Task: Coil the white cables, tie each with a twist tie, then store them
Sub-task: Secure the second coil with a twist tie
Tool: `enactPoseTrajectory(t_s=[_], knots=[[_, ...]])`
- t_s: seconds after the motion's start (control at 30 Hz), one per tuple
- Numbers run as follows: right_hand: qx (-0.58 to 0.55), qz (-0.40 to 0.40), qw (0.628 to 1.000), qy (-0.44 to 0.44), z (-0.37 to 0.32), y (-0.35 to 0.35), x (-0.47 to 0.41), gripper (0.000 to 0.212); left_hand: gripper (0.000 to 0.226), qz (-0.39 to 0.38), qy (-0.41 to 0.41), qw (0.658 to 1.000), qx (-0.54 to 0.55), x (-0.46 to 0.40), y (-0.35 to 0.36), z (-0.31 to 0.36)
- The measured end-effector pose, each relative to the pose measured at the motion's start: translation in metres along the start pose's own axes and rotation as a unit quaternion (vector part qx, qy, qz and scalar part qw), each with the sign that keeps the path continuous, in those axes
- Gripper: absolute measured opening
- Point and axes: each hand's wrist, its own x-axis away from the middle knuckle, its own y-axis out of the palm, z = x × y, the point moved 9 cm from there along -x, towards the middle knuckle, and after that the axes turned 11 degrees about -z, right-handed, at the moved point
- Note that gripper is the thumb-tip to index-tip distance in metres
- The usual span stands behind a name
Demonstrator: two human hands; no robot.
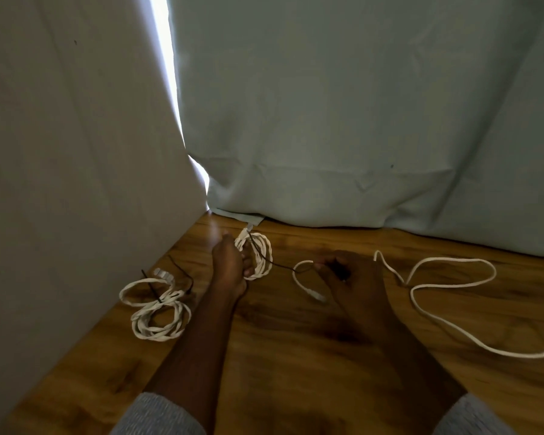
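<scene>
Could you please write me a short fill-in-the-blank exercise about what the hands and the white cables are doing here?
1. The left hand grips a small ____ of white cable.
2. The right hand pinches the end of a thin dark ____ tie.
3. A tied white cable bundle lies on the brown wooden ____.
4. The loose white cable lies to the person's ____.

Missing words: coil; twist; floor; right

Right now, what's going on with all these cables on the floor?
A person is bundling white cables. Their left hand grips a small coil while the right hand pinches the dark twist tie running from it. Another coil, already tied, lies by the wall. A loose cable sprawls to the right, still uncoiled.
</scene>
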Motion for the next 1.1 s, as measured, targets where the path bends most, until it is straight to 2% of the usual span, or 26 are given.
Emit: enactPoseTrajectory(t_s=[0.1,0.27,0.47,0.63,0.8,1.1], knots=[[-0.018,-0.028,0.999,0.0,-0.005,0.003,0.002,0.01,0.049,0.005,0.009,1.0,-0.005,-0.001,-0.004,0.004],[-0.037,-0.062,0.997,0.016,-0.001,0.005,0.003,0.017,0.049,-0.035,0.004,0.999,-0.001,-0.003,0.0,0.003],[-0.029,-0.098,0.994,0.034,0.01,0.011,0.001,0.006,0.04,-0.038,0.009,0.999,-0.02,-0.005,-0.002,0.003],[-0.012,-0.156,0.987,0.028,0.01,0.021,0.004,0.009,0.036,-0.027,0.01,0.999,-0.02,-0.004,-0.004,0.005],[-0.025,-0.123,0.991,0.039,0.013,0.017,0.002,0.007,0.032,-0.04,0.02,0.998,-0.054,-0.001,0.002,0.008],[-0.082,-0.015,0.995,0.057,0.009,-0.004,0.0,0.008,0.029,-0.098,0.072,0.972,-0.202,0.02,0.041,0.013]])
